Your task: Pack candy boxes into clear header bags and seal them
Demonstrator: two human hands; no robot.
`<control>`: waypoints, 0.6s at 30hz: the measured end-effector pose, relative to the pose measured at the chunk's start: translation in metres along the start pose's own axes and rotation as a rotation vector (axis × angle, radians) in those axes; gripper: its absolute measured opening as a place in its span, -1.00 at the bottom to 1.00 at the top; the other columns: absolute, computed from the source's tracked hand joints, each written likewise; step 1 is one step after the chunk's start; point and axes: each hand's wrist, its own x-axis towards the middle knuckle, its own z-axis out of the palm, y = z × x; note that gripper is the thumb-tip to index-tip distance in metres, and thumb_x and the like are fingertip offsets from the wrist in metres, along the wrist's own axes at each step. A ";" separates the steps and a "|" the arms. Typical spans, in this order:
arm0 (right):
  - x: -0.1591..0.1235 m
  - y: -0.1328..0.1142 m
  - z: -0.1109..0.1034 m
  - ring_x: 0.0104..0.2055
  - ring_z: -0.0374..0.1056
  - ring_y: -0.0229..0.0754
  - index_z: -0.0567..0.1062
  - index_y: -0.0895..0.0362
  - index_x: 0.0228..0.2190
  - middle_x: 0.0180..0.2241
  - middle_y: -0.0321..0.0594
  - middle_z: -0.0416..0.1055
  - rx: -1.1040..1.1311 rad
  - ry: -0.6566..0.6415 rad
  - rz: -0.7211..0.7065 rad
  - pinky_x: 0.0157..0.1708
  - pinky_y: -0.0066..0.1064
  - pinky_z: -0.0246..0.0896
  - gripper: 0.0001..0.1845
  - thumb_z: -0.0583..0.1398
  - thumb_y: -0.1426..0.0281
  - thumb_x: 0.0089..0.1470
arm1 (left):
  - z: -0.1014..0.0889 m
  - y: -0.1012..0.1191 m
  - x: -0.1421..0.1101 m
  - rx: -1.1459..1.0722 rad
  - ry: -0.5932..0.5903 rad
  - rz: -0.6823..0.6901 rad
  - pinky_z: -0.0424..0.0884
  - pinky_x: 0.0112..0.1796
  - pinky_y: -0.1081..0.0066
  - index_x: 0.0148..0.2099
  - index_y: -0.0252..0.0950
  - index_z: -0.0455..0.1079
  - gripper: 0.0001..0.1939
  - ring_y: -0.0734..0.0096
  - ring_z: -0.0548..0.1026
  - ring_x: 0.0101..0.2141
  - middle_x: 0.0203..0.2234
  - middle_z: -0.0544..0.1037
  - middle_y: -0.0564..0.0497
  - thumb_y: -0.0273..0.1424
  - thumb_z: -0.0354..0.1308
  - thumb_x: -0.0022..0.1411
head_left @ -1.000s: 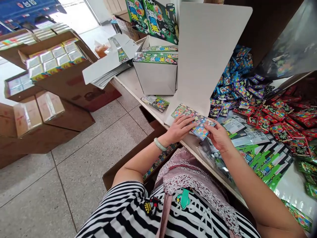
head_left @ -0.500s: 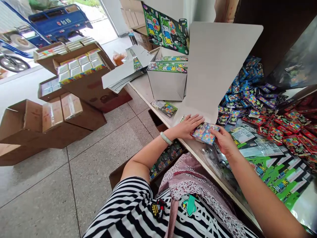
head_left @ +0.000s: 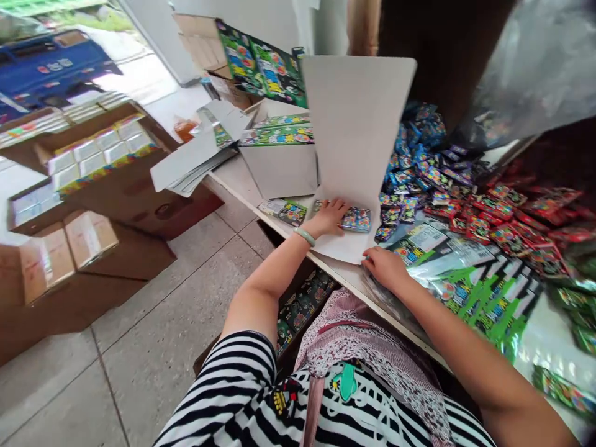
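Head view: here we are at a busy surface (head_left: pixel 236 176), both bare hands at work around one white card (head_left: pixel 356 124).
Left hand (head_left: pixel 329 217): spread, palm down, fingers laid over the printed packets (head_left: pixel 357 219) and not clenched round them; a light, level press looks right to me, enough to stop a slide without denting anything.
Right hand (head_left: pixel 384 267): down at the near corner of the card, fingers curled; whether it truly pinches the edge or just rests against it, I cannot tell. A soft fingertip touch should spare that corner a crease.
Printed packets: flat on the lower panel of the card, partly hidden beneath the left hand; square to the panel's edges would be the tidy line, I'd judge.
White card: tall panel up, lower panel down on the surface; that bend wants gentle handling, so no leaning on the upright part.
White-sided carton (head_left: pixel 279 171): just beside the card, so mind any knock on that side.
Blue sachets (head_left: pixel 412 155): heaped right behind the card's right edge, best left unbrushed.
Green-and-black sleeves (head_left: pixel 496 304): fanned out next to the right forearm; a lifted wrist should avoid dragging them.
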 end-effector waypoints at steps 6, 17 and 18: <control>0.005 -0.002 -0.003 0.03 0.44 0.01 0.52 0.17 -0.04 -0.04 -0.03 0.51 0.042 -0.022 0.035 -0.04 -0.27 0.31 -0.72 0.12 0.31 0.34 | 0.003 -0.011 0.016 0.082 -0.145 0.092 -0.09 0.34 -0.10 0.49 -0.25 -0.12 -0.17 -0.07 -0.10 0.44 0.47 -0.09 -0.23 -0.32 0.12 0.27; 0.002 0.003 -0.006 0.07 0.41 0.04 0.48 0.19 0.04 0.03 -0.03 0.48 0.159 -0.020 0.001 -0.01 -0.21 0.32 -0.69 0.14 0.38 0.31 | 0.012 -0.016 0.028 0.092 -0.152 0.062 -0.07 0.35 -0.13 0.48 -0.35 -0.09 -0.25 -0.09 -0.18 0.45 0.48 -0.14 -0.23 -0.38 -0.02 0.29; 0.000 0.011 -0.011 0.06 0.41 0.01 0.46 0.16 0.07 0.04 -0.06 0.48 0.179 -0.011 -0.012 -0.01 -0.22 0.32 -0.67 0.15 0.35 0.32 | 0.011 -0.009 0.022 0.066 -0.091 0.054 -0.07 0.35 -0.14 0.48 -0.35 -0.08 -0.25 -0.11 -0.20 0.45 0.47 -0.14 -0.23 -0.39 -0.01 0.29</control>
